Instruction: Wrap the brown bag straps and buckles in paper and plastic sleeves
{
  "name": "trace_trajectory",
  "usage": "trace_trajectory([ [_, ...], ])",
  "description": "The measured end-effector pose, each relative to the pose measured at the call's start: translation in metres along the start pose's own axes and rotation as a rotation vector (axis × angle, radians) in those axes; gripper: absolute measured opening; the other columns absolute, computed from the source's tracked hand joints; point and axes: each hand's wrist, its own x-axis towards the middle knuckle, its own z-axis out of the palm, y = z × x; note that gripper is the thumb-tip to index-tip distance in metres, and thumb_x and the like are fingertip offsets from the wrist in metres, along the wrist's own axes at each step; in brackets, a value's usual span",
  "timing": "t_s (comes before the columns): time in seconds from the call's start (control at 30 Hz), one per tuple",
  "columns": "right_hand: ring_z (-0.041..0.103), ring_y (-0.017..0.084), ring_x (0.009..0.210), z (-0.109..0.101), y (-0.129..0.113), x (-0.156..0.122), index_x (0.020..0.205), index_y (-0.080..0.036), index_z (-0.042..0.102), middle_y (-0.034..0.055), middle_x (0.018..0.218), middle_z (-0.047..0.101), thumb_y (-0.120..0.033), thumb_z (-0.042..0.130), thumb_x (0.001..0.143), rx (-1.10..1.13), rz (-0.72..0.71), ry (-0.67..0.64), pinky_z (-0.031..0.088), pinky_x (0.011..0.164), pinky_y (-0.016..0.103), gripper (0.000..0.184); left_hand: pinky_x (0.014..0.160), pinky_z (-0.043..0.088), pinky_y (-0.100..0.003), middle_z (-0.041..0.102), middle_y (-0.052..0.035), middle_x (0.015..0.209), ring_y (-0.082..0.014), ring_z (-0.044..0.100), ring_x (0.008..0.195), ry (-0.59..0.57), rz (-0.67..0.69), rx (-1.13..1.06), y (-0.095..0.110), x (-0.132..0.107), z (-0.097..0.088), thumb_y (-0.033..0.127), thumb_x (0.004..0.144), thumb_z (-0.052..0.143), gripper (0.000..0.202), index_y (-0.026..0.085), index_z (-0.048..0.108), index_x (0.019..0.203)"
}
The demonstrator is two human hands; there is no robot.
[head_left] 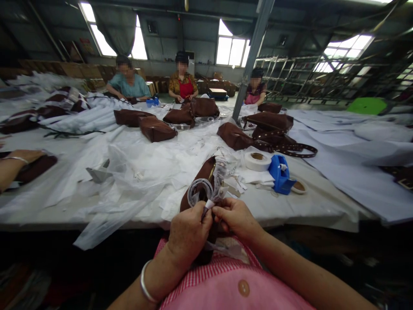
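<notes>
A brown handbag (190,196) lies at the table's front edge against my body, its zipped top partly showing. A looped strap wrapped in clear plastic (190,191) rests over it. My left hand (189,228) is closed around the lower part of this strap. At the thumb, a small white strip (209,204) goes around the strap. My right hand (237,217) pinches at that white strip from the other side, fingertips close to my left thumb. What lies under the fingers is partly hidden.
A blue tape dispenser (280,174) and a white tape roll (257,160) stand to the right. More brown bags (158,129) lie across the table (145,224), among plastic sheets (119,185). A co-worker's hand (27,156) is at the left; several people work opposite. A post (253,56) rises behind.
</notes>
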Motion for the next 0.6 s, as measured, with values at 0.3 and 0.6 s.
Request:
trace_trajectory([
  [0.3,0.049,0.007,0.052,-0.011,-0.008,0.003,0.092,-0.008,0.069,0.0005,0.066,0.062,-0.04,0.079,0.071,0.112,-0.204,-0.179,0.036,0.05,0.019,0.04,0.068,0.048,-0.027,0.07,-0.0041,0.084,-0.0165,0.064,0.075,-0.261,-0.324,-0.812,0.004,0.01,-0.023,0.049,0.096,0.054,0.035,0.016,0.067,0.094],
  [0.6,0.047,0.007,0.051,-0.011,0.005,0.016,0.083,-0.012,0.066,0.0009,0.063,0.059,-0.045,0.081,0.076,0.326,-0.252,-0.365,0.029,0.049,0.019,0.037,0.046,0.049,-0.023,0.066,-0.0104,0.06,-0.0164,0.06,0.047,-0.517,-0.796,-1.579,-0.002,0.008,-0.026,0.067,0.08,0.062,0.061,0.008,0.062,0.094],
])
